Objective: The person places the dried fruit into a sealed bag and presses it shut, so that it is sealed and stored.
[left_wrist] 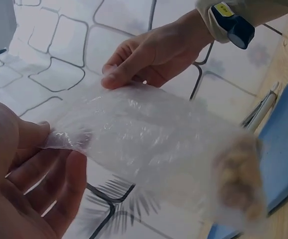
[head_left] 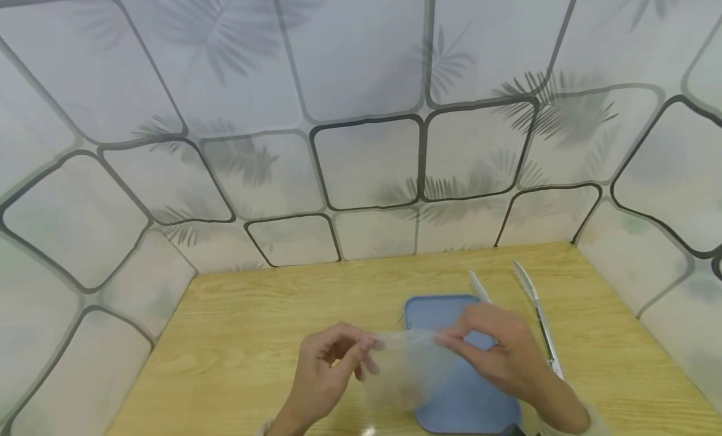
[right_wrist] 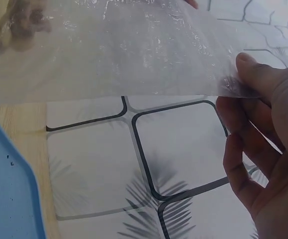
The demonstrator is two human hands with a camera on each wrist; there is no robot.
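A clear plastic bag [head_left: 403, 370] hangs between my two hands. My left hand [head_left: 323, 373] pinches one upper corner of it between thumb and fingers. The opposite upper corner is pinched by my right hand [head_left: 510, 351]. At the lower end of the bag, brownish lumpy pieces [left_wrist: 238, 177] show blurred through the plastic in the left wrist view. The bag overlaps a blue tray [head_left: 468, 404] in the head view, and my right hand covers part of that tray.
Metal tongs [head_left: 544, 326] lie at the right of the tray on the wood-grain table [head_left: 237, 336]. A pale pointed tip [head_left: 478, 285] sticks out behind the tray. Patterned light panels [head_left: 366, 163] rise along the table's back and sides.
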